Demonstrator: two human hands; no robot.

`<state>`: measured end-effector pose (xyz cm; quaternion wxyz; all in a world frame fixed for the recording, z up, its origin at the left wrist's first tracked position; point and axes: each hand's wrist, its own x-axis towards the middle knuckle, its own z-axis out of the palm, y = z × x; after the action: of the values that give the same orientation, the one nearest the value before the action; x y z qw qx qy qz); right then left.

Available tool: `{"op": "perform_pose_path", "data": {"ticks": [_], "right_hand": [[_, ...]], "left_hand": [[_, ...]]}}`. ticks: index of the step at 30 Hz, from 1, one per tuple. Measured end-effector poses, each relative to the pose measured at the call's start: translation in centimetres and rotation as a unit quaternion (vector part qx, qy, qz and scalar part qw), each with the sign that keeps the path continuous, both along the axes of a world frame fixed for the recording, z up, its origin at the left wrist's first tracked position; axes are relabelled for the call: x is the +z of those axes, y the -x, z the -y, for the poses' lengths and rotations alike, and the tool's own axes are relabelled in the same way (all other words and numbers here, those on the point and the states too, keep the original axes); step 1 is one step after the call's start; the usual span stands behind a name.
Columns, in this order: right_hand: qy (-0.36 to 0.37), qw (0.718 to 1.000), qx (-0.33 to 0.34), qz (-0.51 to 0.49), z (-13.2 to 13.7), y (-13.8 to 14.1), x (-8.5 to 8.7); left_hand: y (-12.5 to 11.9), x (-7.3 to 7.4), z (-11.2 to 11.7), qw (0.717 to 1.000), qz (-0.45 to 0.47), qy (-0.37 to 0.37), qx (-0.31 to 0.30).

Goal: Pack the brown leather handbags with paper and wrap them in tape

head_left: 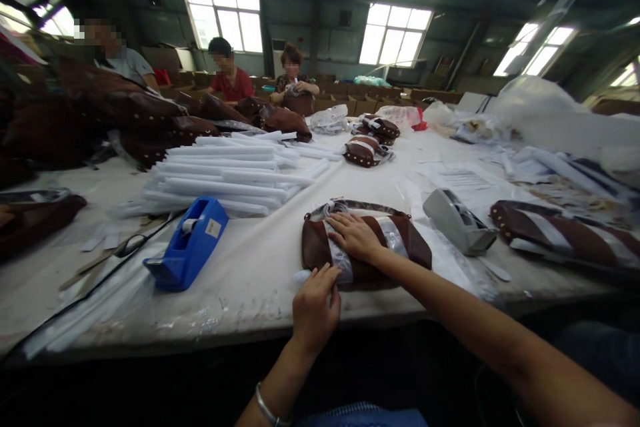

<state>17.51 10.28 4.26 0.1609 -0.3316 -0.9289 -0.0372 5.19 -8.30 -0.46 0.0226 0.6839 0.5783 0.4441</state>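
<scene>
A brown handbag (pixel 363 247) lies on the table in front of me, with clear plastic bands (pixel 395 236) around it and its strap along the far side. My right hand (pixel 354 235) rests flat on top of the bag, fingers stretched over the left band. At the bag's near left edge, my left hand (pixel 316 303) has its fingers bent and pressed against the bag and the end of that band. What lies under the left fingertips is partly hidden. A blue tape dispenser (pixel 193 243) stands to the left, and a grey tape dispenser (pixel 457 221) stands right of the bag.
White foam rolls (pixel 225 177) are piled at the left, with scissors (pixel 133 245) nearby. Brown bags are heaped behind (pixel 145 107). Another banded bag (pixel 565 230) lies at the right. Smaller bags (pixel 365 150) lie farther back. Several people work across the table (pixel 260 310).
</scene>
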Motion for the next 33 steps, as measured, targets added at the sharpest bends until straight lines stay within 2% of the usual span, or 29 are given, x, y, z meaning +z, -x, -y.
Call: {"op": "perform_pose_path", "data": {"ticks": [2,3,5,7,9,11,13,15,17,19,21,23,24,26,29,31,33], "right_hand": [[0.012,0.999,-0.001,-0.030,0.7,0.1,-1.8],[0.023,0.999,-0.001,-0.046,0.6,0.2,-2.1],[0.047,0.996,0.015,-0.078,0.0,-0.2,-1.7],[0.055,0.993,0.012,-0.108,-0.9,-1.7,-0.6],[0.039,0.990,-0.042,-0.129,-1.7,-4.7,0.4],[0.028,0.979,-0.135,-0.147,-2.3,-8.7,0.7],[0.068,0.954,-0.238,-0.171,-2.7,-12.9,0.2],[0.177,0.902,-0.334,-0.208,-2.6,-16.1,-0.7],[0.302,0.834,-0.374,-0.270,-2.1,-17.7,-1.4],[0.381,0.777,-0.346,-0.362,-1.1,-17.8,-1.5],[0.396,0.737,-0.292,-0.463,0.3,-17.3,-1.0],[0.393,0.700,-0.248,-0.541,1.7,-16.8,0.0],[0.394,0.683,-0.226,-0.572,2.5,-16.7,0.4],[0.429,0.648,-0.174,-0.605,4.0,-16.9,0.9],[0.545,0.603,-0.116,-0.571,6.0,-17.5,1.0],[0.605,0.589,-0.110,-0.524,7.1,-17.5,1.0],[0.617,0.588,-0.115,-0.511,8.2,-17.0,1.4]], "left_hand": [[-0.2,1.3,-0.7,1.000,0.011,-0.005,0.004],[-0.4,1.8,-1.3,1.000,0.000,-0.004,0.001],[-0.9,2.2,-2.7,0.998,-0.054,0.008,-0.008],[-1.3,1.8,-3.8,0.993,-0.116,0.028,-0.023],[-1.1,1.1,-4.2,0.987,-0.144,0.052,-0.041],[-0.5,0.4,-4.1,0.986,-0.127,0.075,-0.072],[0.5,0.1,-4.0,0.994,-0.053,0.091,-0.041],[1.7,0.0,-4.4,0.990,0.062,0.114,0.058],[2.8,0.0,-5.4,0.955,0.197,0.173,0.140],[3.7,0.2,-6.6,0.903,0.330,0.242,0.134],[4.6,0.8,-7.4,0.845,0.445,0.278,0.099],[5.4,1.8,-7.5,0.812,0.512,0.272,0.066],[5.8,2.4,-7.3,0.812,0.520,0.259,0.048],[6.5,3.8,-6.8,0.840,0.496,0.218,0.007],[7.3,5.5,-6.3,0.871,0.458,0.176,-0.007],[7.6,6.2,-6.1,0.868,0.462,0.179,0.015],[7.9,6.5,-5.8,0.859,0.471,0.196,0.044]]}}
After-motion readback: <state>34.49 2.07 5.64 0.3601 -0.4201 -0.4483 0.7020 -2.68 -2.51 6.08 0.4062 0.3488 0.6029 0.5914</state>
